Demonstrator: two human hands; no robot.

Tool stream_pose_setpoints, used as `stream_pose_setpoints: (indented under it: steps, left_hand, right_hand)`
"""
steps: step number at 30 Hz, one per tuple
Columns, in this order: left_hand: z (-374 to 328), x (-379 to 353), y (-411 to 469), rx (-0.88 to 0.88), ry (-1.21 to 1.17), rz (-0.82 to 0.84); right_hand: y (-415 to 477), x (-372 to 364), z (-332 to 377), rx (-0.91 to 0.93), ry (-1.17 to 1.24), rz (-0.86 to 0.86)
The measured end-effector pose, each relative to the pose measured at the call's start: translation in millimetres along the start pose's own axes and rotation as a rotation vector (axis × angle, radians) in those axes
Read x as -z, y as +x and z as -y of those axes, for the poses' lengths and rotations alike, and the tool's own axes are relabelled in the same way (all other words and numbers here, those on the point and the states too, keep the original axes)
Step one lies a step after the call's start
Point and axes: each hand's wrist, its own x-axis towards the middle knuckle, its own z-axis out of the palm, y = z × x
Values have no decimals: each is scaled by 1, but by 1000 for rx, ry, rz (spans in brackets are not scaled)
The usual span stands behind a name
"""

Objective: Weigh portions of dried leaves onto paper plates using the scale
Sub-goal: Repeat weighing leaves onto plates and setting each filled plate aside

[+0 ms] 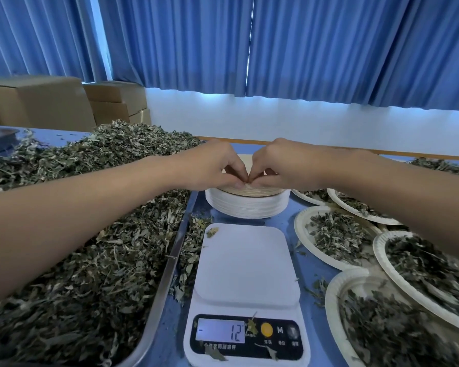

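Head view. Done: filled plates [338, 235] laid right of the scale [247, 263]. Outstanding: no plate set on its platform; display read as minus 12; leaves [77, 234] heaped in the tray [171, 260] at left. Left hand [212, 168] and right hand [286, 168] are pinched on the top plate [243, 161] of the stack [247, 207] behind the scale. Fingertips partly hidden; whether one plate is separated cannot be told. Rightmost plates blurred, cut off.

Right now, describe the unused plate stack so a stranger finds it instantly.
Start at the white scale. Just beyond it sits the plate stack, under the left hand and right hand. The single plates to its right carry leaves; it carries none.
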Motion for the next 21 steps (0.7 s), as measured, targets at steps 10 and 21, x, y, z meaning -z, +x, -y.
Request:
stream_pose_setpoints:
  steps: [10,21]
  left_hand:
    - [-1,-1,-2,-12,7,-1]
    - [-2,-1,-1,-3,16,-2]
  right_hand:
    - [-4,-6,-2,37,24,-84]
    - [-5,-9,-4,38,-5,-110]
